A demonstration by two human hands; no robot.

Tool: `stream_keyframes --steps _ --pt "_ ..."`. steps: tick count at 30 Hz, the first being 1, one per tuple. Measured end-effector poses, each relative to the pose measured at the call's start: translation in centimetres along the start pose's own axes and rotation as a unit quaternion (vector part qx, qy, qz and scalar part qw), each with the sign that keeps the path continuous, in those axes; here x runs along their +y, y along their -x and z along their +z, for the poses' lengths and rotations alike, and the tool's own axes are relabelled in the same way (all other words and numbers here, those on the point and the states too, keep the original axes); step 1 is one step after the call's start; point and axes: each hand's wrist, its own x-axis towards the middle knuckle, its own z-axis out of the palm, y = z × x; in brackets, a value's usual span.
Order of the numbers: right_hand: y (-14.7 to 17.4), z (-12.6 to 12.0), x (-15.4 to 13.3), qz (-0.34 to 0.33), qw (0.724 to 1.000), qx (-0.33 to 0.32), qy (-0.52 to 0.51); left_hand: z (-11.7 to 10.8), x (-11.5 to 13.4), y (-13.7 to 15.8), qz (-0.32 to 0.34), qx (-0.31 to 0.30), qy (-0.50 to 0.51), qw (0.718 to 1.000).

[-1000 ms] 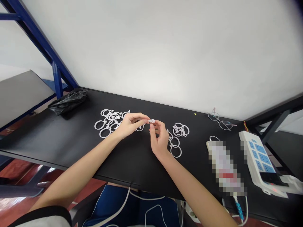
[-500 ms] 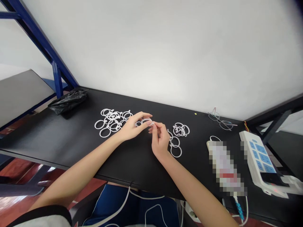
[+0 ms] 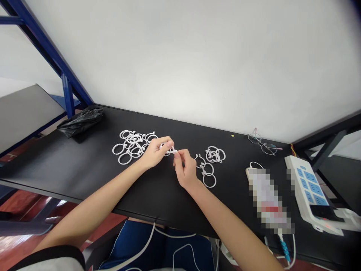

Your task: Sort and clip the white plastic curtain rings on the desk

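Both my hands are over the middle of the black tabletop, working on a white curtain ring. My left hand pinches the hoop between thumb and fingers. At the ring's small eyelet end, my right hand grips with thumb and forefinger; the fingertips hide part of it. To the left of my left hand lies a heap of white curtain rings, several of them overlapping. Beyond my right hand is another group of white rings, some spread toward the front edge.
Eyeglasses lie near the wall at the right. In front of them is a blurred-out phone with a cable, beside a white power strip. A crumpled black plastic bag sits at the far left, by a blue metal frame.
My hands have shifted slightly left and the held ring is turned, now seen more edge-on. My left fingers have curled in around it. Another loose ring shows beside my right hand.
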Motion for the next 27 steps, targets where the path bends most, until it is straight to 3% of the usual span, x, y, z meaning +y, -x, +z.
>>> stream_keyframes --steps 7,16,27 --pt "0.1 -0.18 -0.08 0.012 0.996 -0.089 -0.009 -0.2 0.26 -0.36 -0.037 -0.025 0.032 0.998" --pt "0.24 -0.17 0.33 0.015 0.995 -0.091 -0.021 0.11 0.05 -0.41 -0.071 -0.039 0.071 0.994" --pt "0.24 -0.25 0.09 0.012 0.995 -0.09 -0.029 -0.03 -0.56 -0.46 -0.063 -0.057 0.1 0.991"
